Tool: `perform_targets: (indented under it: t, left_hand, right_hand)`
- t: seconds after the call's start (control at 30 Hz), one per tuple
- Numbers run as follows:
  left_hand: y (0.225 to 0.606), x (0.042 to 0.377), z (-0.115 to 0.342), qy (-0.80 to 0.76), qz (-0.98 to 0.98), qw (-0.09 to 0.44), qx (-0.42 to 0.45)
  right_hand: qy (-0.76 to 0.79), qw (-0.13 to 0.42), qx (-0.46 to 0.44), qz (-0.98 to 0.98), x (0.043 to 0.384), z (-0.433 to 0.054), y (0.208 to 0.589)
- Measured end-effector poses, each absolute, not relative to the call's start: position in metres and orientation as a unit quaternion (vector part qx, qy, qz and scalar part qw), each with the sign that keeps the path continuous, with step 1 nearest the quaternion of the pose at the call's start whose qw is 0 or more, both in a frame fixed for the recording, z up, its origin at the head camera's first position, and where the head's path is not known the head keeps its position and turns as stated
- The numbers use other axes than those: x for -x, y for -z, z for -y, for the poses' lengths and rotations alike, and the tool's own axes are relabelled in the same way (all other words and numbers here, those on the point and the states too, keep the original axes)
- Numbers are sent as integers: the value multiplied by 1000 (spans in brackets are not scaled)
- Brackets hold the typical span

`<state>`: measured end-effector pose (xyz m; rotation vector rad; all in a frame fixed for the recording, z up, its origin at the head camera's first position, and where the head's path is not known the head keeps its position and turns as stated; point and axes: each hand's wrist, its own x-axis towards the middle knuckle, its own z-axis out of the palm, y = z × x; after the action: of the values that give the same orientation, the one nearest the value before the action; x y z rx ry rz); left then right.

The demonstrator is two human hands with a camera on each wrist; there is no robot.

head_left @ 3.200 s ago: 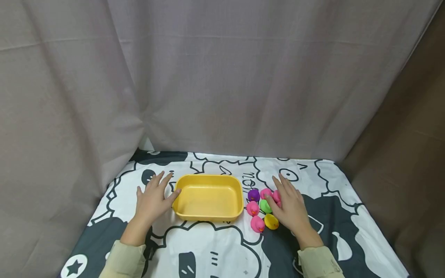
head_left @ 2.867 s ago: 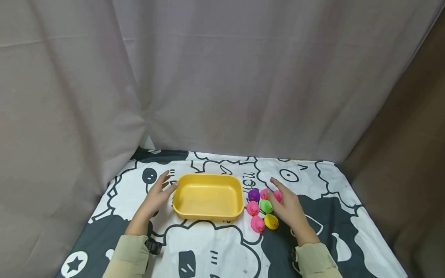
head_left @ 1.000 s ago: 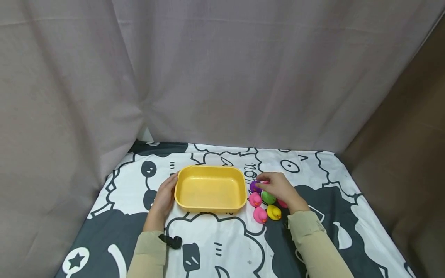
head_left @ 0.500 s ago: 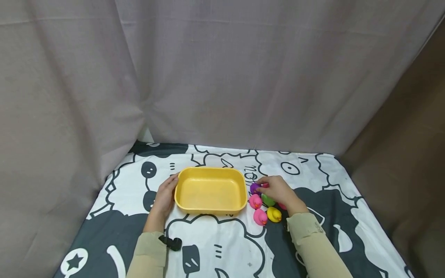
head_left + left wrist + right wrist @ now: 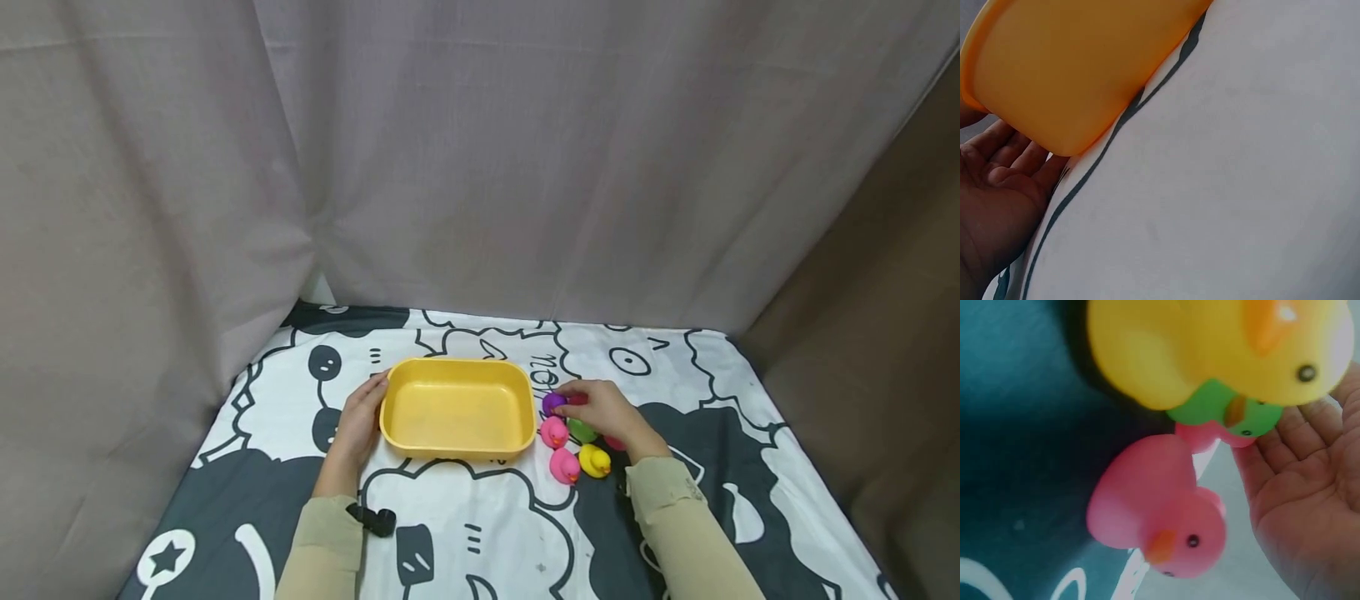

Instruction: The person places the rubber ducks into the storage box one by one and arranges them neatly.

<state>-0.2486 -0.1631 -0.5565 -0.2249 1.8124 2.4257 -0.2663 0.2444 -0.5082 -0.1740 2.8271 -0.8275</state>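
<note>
My left hand (image 5: 358, 425) holds the left end of a yellow plastic tray (image 5: 459, 452). In the left wrist view its thumb is at the rim and its fingers (image 5: 1029, 156) lie against the outer wall. My right hand (image 5: 609, 414) pinches a purple rubber duck (image 5: 552, 403) just right of the tray. Around that hand sit pink ducks (image 5: 554, 432), a green duck (image 5: 582, 431) and a yellow duck (image 5: 595, 460), some partly covered by it. The right wrist view shows a pink duck (image 5: 1147, 500) near the palm; the purple duck is hidden there.
A black-and-white cartoon cloth (image 5: 480, 533) covers the table. Grey curtains (image 5: 480, 167) hang behind and at the left, a brown one (image 5: 885, 375) at the right. A black strap piece (image 5: 372, 520) is at the left wrist.
Both hands were spread at first; the left has since taken hold of the tray's end and the right has moved left to pinch the purple duck. The last half second shows almost no movement.
</note>
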Motion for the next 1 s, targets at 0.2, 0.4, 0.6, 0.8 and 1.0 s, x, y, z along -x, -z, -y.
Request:
perform_targets:
  t: [0.2, 0.4, 0.6, 0.8, 1.0]
  left_hand:
    - [556, 250, 162, -801, -592, 53, 72]
    - [557, 250, 163, -798, -596, 55, 78]
    - [559, 250, 163, -795, -599, 54, 79]
    - [558, 250, 163, -799, -593, 58, 78]
    - [559, 250, 163, -802, -588, 58, 81]
  right_hand:
    - [300, 94, 47, -948, 268, -247, 511]
    - [311, 87, 56, -945, 266, -248, 514]
    - [307, 79, 56, -947, 265, -247, 517]
    - [307, 73, 52, -948, 264, -247, 518]
    - [309, 68, 55, -947, 263, -246, 517]
